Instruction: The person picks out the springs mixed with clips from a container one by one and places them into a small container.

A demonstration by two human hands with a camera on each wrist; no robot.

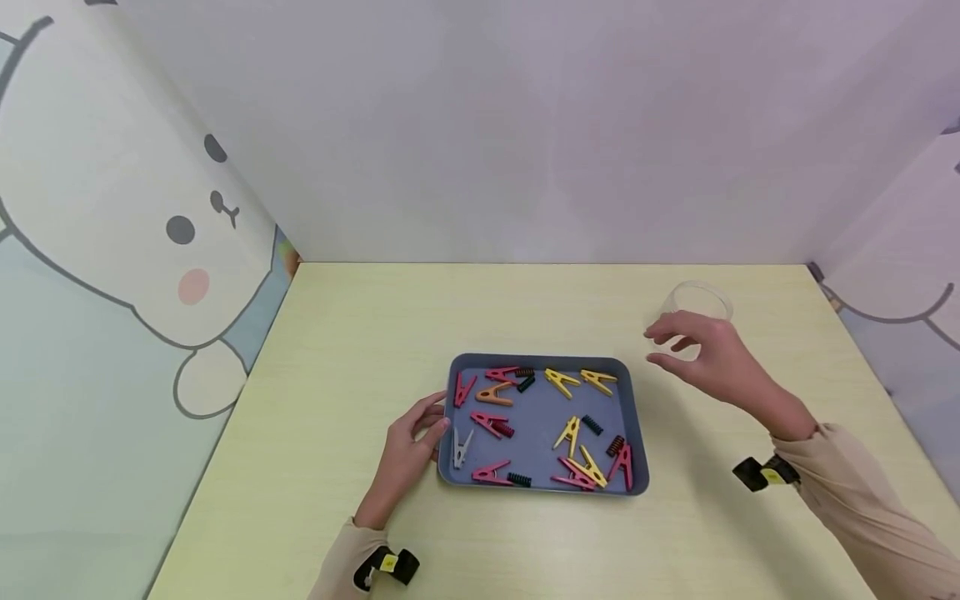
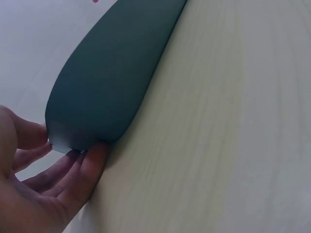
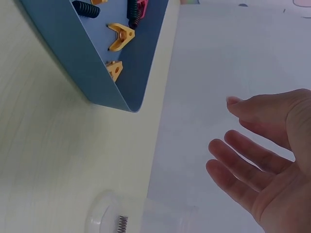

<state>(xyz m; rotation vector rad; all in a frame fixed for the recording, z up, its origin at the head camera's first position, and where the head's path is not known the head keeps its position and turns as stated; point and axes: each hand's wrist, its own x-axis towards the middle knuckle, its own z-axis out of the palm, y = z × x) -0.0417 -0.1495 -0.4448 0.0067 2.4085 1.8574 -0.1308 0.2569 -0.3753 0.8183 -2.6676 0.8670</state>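
A blue-grey tray point(image 1: 538, 437) point(image 2: 104, 82) point(image 3: 73, 58) holds several pink clips point(image 1: 491, 474) and yellow clips point(image 1: 597, 381), an orange clip point(image 1: 495, 394), a grey-white clip point(image 1: 461, 450) and several dark coiled pieces point(image 1: 592, 425). My left hand point(image 1: 408, 450) point(image 2: 53, 189) grips its left edge, thumb at the rim and fingers against the outer wall. To the right of the tray, my right hand point(image 1: 708, 354) point(image 3: 272, 165) hangs in the air, fingers loosely bent and parted, holding nothing. It partly covers a clear round container point(image 1: 701, 298) in the head view.
In the right wrist view, a small metal spring point(image 3: 122, 224) shows in the clear container point(image 3: 103, 209). A pale wooden table point(image 1: 360, 350) lies beneath everything. White cloth point(image 1: 525, 150) rises behind it, with cartoon-printed fabric point(image 1: 90, 167) at the sides.
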